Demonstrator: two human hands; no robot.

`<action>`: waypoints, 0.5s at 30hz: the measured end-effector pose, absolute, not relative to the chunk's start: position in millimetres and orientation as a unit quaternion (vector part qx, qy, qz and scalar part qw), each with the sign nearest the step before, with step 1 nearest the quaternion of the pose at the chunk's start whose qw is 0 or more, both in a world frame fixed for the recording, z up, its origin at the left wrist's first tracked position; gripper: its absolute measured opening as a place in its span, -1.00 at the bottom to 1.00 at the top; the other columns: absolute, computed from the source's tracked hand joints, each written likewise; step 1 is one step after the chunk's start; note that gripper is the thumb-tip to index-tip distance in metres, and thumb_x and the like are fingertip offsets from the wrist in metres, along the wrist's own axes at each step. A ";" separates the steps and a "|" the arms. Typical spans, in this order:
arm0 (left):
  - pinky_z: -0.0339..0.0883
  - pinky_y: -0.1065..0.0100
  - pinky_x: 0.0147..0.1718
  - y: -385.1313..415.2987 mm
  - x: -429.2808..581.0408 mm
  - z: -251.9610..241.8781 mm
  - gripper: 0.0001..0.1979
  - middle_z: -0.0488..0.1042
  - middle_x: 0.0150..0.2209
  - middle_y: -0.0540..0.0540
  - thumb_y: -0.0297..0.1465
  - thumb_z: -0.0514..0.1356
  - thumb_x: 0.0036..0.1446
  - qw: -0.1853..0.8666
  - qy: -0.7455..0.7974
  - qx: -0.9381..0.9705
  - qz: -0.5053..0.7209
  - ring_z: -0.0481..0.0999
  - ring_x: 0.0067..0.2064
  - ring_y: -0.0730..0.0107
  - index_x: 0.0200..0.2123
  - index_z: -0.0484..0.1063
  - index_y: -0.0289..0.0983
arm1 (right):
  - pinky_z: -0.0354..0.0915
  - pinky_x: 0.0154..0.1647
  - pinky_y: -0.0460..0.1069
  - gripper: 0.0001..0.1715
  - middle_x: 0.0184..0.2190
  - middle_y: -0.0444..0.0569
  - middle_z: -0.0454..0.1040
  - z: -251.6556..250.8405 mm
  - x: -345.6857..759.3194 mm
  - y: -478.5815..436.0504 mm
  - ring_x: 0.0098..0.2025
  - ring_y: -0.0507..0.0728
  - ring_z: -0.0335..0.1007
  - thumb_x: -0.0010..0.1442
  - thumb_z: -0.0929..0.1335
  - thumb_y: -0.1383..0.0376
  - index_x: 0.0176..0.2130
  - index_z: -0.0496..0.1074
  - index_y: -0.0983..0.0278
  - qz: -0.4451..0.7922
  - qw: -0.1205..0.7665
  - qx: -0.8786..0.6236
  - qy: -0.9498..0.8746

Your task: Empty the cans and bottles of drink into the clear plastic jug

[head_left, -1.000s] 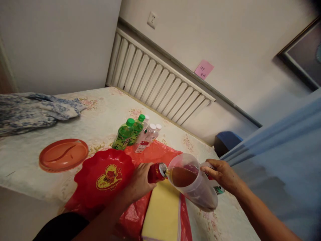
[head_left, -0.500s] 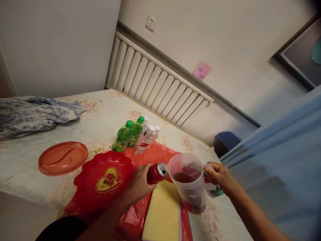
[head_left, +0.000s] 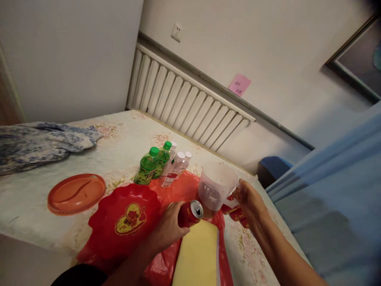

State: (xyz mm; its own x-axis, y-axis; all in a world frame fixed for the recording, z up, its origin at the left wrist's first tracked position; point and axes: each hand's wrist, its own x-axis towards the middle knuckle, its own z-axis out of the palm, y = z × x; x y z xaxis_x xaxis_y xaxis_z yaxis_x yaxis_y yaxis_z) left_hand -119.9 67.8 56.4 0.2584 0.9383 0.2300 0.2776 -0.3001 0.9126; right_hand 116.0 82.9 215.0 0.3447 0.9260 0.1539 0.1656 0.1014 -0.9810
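Far left: a blue-and-white patterned cloth [head_left: 44, 145] lies crumpled on the floral tablecloth [head_left: 119, 135]. Next, an orange oval dish [head_left: 76, 194], flat, near a red scalloped dish [head_left: 102, 216] that bears a yellow heart design. Behind the scalloped dish I note two green-capped bottles [head_left: 148, 166], upright. The person's left hand [head_left: 169, 225] is curled around a red can [head_left: 187, 214], thumb on the near side, fingers over the far side; the can leans, its opened top turned toward the pitcher. White-capped bottles [head_left: 177, 167] stand just beside the green-capped pair. Red plastic sheeting [head_left: 180, 192] spreads beneath the yellow stack [head_left: 195, 254], which lies in front of the can. Translucent pitcher [head_left: 212, 194]: beyond the can, tilted, brownish liquid visible low down; whether its base touches the sheeting I cannot tell. Right hand [head_left: 249, 200]: fingers closed about the pitcher's handle. More red cans [head_left: 236, 214] sit partly hidden below that hand. Far right: a blue curtain [head_left: 330, 190] hangs past the tablecloth's edge.
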 end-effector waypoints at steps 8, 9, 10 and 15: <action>0.19 0.18 0.11 64.9 -119.5 56.7 -0.32 0.37 0.04 -0.15 -0.53 0.28 -0.23 0.428 0.429 0.686 0.403 0.35 0.09 0.16 0.06 0.28 -0.24 | 0.02 -0.60 -0.09 -0.66 -0.74 -0.33 0.09 170.0 92.3 118.2 -0.67 -0.06 -0.05 -0.04 0.40 0.14 -0.59 0.18 0.21 0.372 0.679 -0.513 -0.371; 0.19 0.17 0.11 64.5 -119.7 57.1 -0.32 0.38 0.04 -0.14 -0.53 0.28 -0.24 0.431 0.429 0.685 0.400 0.35 0.09 0.15 0.05 0.28 -0.24 | 0.03 -0.59 -0.09 -0.66 -0.74 -0.34 0.09 164.8 90.9 119.8 -0.67 -0.05 -0.05 -0.04 0.40 0.14 -0.59 0.18 0.21 0.372 0.680 -0.513 -0.369; 0.19 0.17 0.11 64.1 -119.8 57.5 -0.33 0.38 0.04 -0.14 -0.53 0.29 -0.24 0.433 0.430 0.685 0.398 0.35 0.09 0.15 0.05 0.29 -0.23 | 0.04 -0.59 -0.09 -0.65 -0.74 -0.34 0.09 159.9 90.0 120.9 -0.67 -0.05 -0.04 -0.05 0.40 0.13 -0.59 0.17 0.21 0.372 0.680 -0.513 -0.369; 0.18 0.15 0.13 63.0 -119.2 59.5 -0.32 0.38 0.06 -0.14 -0.51 0.30 -0.25 0.447 0.428 0.678 0.397 0.35 0.10 0.13 0.05 0.30 -0.21 | 0.08 -0.57 -0.09 -0.59 -0.74 -0.35 0.06 142.3 91.0 120.1 -0.68 -0.06 -0.05 -0.06 0.38 0.04 -0.59 0.13 0.19 0.365 0.681 -0.518 -0.368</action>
